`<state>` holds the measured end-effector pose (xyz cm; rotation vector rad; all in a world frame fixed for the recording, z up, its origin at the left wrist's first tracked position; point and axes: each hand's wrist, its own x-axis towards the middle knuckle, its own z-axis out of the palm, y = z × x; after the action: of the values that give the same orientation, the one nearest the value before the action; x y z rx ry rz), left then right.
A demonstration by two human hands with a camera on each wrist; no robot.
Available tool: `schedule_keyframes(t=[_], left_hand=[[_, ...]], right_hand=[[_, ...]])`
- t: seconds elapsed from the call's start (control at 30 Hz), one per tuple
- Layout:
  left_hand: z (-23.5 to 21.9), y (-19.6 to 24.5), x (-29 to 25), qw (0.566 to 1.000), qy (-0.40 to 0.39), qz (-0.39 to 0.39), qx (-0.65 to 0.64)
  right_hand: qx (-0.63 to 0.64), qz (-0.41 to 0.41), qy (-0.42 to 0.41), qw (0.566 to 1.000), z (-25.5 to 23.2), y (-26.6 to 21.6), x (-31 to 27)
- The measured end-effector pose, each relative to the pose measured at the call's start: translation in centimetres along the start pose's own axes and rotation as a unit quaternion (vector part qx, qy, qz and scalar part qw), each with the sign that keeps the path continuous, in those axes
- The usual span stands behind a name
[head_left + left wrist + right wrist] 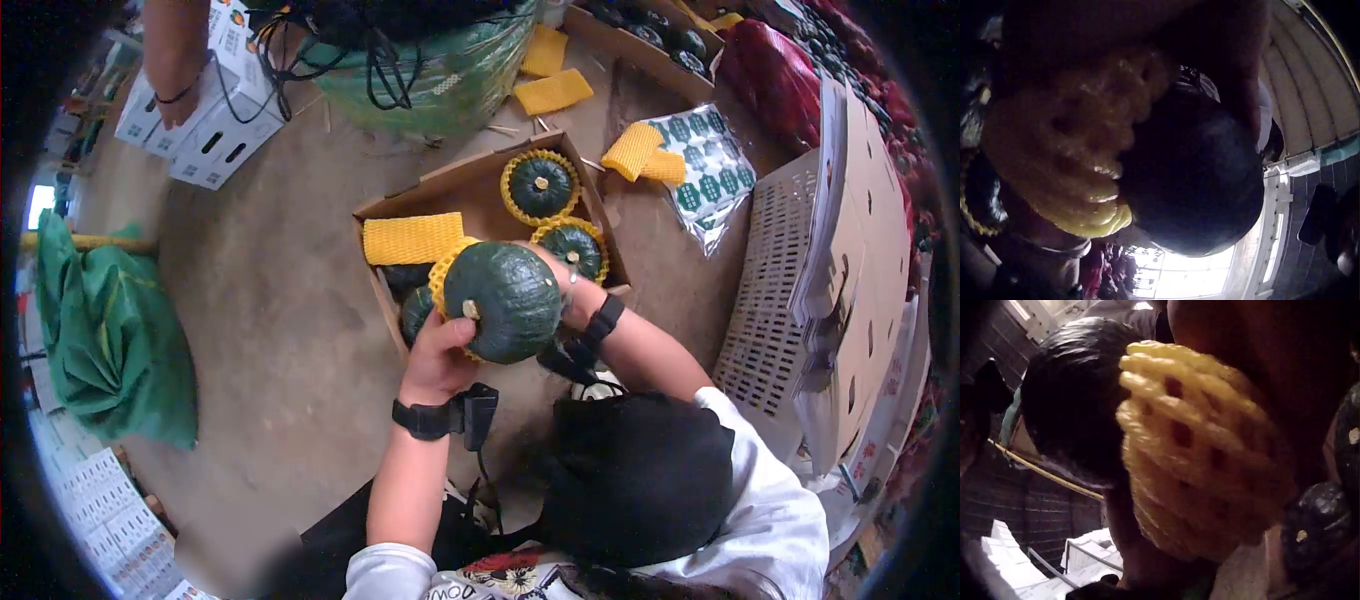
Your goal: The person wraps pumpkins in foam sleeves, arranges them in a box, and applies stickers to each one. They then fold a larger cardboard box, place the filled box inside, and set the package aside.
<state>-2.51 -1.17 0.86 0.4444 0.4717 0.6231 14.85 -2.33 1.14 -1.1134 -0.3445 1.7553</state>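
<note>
A dark green pumpkin (510,300) is held above an open carton (430,190), its stem facing the head camera. The left hand (438,360) grips its lower left side, with the thumb beside the stem. A yellow foam net (440,272) (1066,150) (1191,450) covers only part of the pumpkin (1197,175) (1072,400). Behind its right side, the right hand (562,285) holds the net; skin shows through the holes in the right wrist view, and the pumpkin hides its fingertips in the head view.
Netted pumpkins (541,186) and a flat yellow net (412,238) lie in the carton. Beyond it are loose nets (553,92) and a patterned plastic bag (705,165). A white basket (765,290) stands right, a green sack (115,330) left; another person's arm (178,55) reaches white boxes (225,140).
</note>
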Motion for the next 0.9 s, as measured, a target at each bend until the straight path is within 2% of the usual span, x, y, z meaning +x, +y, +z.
schedule_keyframes(t=[0.03, 0.07, 0.1, 0.13, 0.17, 0.2, 0.23, 0.27, 0.33, 0.37, 0.4, 0.43, 0.47, 0.5, 0.53, 0.57, 0.6, 0.63, 0.67, 0.7, 0.73, 0.77, 0.8, 0.83, 0.87, 0.9], left_hand=[[0.3, 0.7, 0.0, 1.000, 0.011, -0.013, -0.022], [0.5, 1.4, 0.0, 0.998, 0.022, -0.027, -0.042], [0.8, 1.8, 0.1, 0.999, 0.022, -0.026, -0.039], [1.2, 1.9, 0.3, 0.994, 0.074, 0.039, 0.076], [1.4, 2.1, 0.5, 0.969, 0.124, 0.103, 0.188], [1.3, 2.1, 0.5, 0.969, 0.124, 0.106, 0.185], [1.0, 2.1, 0.6, 0.958, 0.142, 0.135, 0.210], [0.7, 1.9, 0.5, 0.945, 0.162, 0.162, 0.235], [0.0, 1.7, 0.2, 0.946, 0.173, 0.168, 0.217], [-0.3, 1.7, 0.1, 0.947, 0.182, 0.173, 0.201], [-0.5, 1.8, 0.1, 0.947, 0.182, 0.172, 0.201], [-0.8, 1.9, 0.0, 0.965, 0.152, 0.138, 0.164], [-1.0, 2.0, 0.0, 0.979, 0.122, 0.105, 0.127], [-1.5, 1.5, 0.0, 0.979, 0.125, 0.107, 0.124], [-2.2, 0.7, 0.1, 0.964, 0.129, 0.095, 0.214], [-2.9, 0.2, 0.3, 0.940, 0.130, 0.082, 0.304], [-4.0, 0.3, -0.1, 0.715, 0.174, 0.177, 0.653], [-1.8, 1.3, -0.6, 0.658, 0.167, 0.185, 0.711], [0.7, 2.1, -0.9, 0.596, 0.156, 0.194, 0.763], [2.0, 2.5, -1.1, 0.553, 0.062, 0.123, 0.822], [1.3, 2.6, -1.4, 0.553, 0.057, 0.117, 0.823], [-0.1, 3.2, -1.5, 0.631, 0.065, 0.133, 0.762], [-1.5, 3.9, -1.3, 0.701, 0.071, 0.151, 0.693], [-2.9, 4.3, -1.5, 0.763, 0.086, 0.164, 0.620], [-5.4, 4.5, -1.9, 0.835, 0.102, 0.132, 0.525], [-4.3, 4.9, -2.3, 0.944, 0.132, 0.082, 0.292]], right_hand=[[-0.151, -0.073, 0.040, 0.985, -2.1, 0.2, 2.2], [-0.295, -0.147, 0.080, 0.941, -4.3, 0.4, 4.2], [-0.445, -0.307, 0.168, 0.824, -3.9, -0.5, 3.6], [-0.443, -0.356, 0.210, 0.795, -2.3, -0.9, 2.2], [-0.431, -0.347, 0.216, 0.805, -1.4, -0.7, 1.5], [-0.421, -0.337, 0.221, 0.813, -0.9, -0.4, 1.0], [-0.339, -0.320, 0.204, 0.861, -0.9, 0.7, 1.4], [-0.343, -0.318, 0.201, 0.861, -1.0, 1.0, 1.2], [-0.362, -0.301, 0.144, 0.871, -1.2, 1.0, 0.5], [-0.379, -0.225, 0.107, 0.891, -1.4, 0.6, -0.1], [-0.379, -0.224, 0.108, 0.891, -1.9, 0.7, -0.1], [-0.229, -0.212, 0.002, 0.950, -2.5, 1.0, 0.1], [-0.072, -0.191, -0.104, 0.973, -2.7, 1.2, 0.4], [0.054, -0.136, -0.165, 0.975, -1.9, 0.8, 0.2], [0.153, -0.065, -0.186, 0.968, -1.1, 1.5, 0.3], [0.157, -0.024, -0.156, 0.975, -1.0, 2.1, 0.7], [0.161, 0.016, -0.126, 0.979, -1.0, 3.0, 1.3], [0.150, 0.016, -0.114, 0.982, -0.8, 3.9, 2.0], [0.164, 0.070, -0.092, 0.980, -0.5, 4.6, 2.4], [0.073, 0.036, -0.085, 0.993, 0.6, 4.5, 2.7], [-0.015, 0.005, -0.076, 0.997, 1.6, 4.6, 2.7], [0.000, 0.017, -0.084, 0.996, 1.9, 4.8, 3.4], [-0.171, -0.089, -0.120, 0.974, 1.8, 4.6, 4.3], [-0.350, -0.047, -0.138, 0.925, 2.5, 2.1, 5.4], [-0.515, 0.002, -0.148, 0.844, 3.4, 0.0, 6.3], [-0.602, -0.186, -0.051, 0.775, 3.5, 0.9, 7.6]])
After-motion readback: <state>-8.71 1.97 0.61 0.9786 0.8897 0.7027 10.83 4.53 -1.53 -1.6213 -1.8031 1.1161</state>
